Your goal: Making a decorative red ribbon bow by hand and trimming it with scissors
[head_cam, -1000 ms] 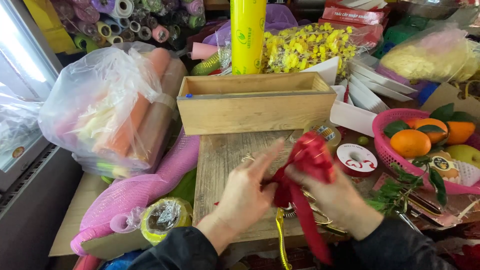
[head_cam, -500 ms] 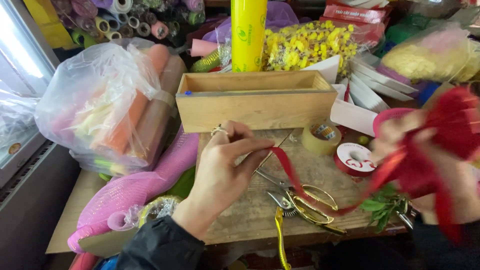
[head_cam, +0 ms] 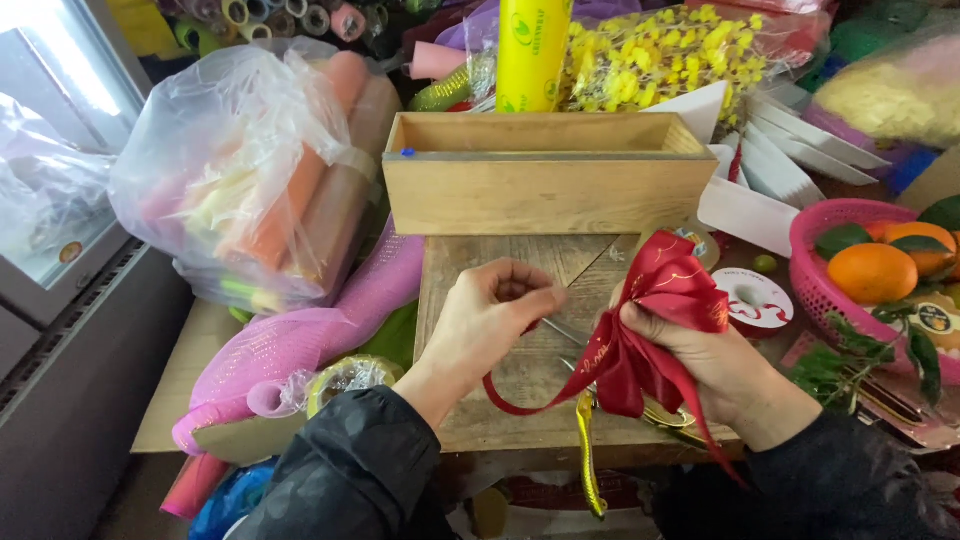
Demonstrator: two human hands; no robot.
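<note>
Right hand [head_cam: 700, 350] returned, red ribbon [head_cam: 655, 330] hiding scissors [head_cam: 640, 405]

Wooden box [head_cam: 545, 180], pink basket [head_cam: 815, 290] (oranges inside), plastic bag [head_cam: 230, 170].

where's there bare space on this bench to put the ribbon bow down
Bare wood shows on the wooden board between the wooden box and the left hand, and along its near edge. Elsewhere it is crowded: plastic bag of rolls left, fruit basket right, scissors under the red ribbon bow.

Probably a florist's workbench, wrapping-paper rolls [head_cam: 300, 190], ribbon spool [head_cam: 757, 300], wooden box [head_cam: 545, 185]
</note>
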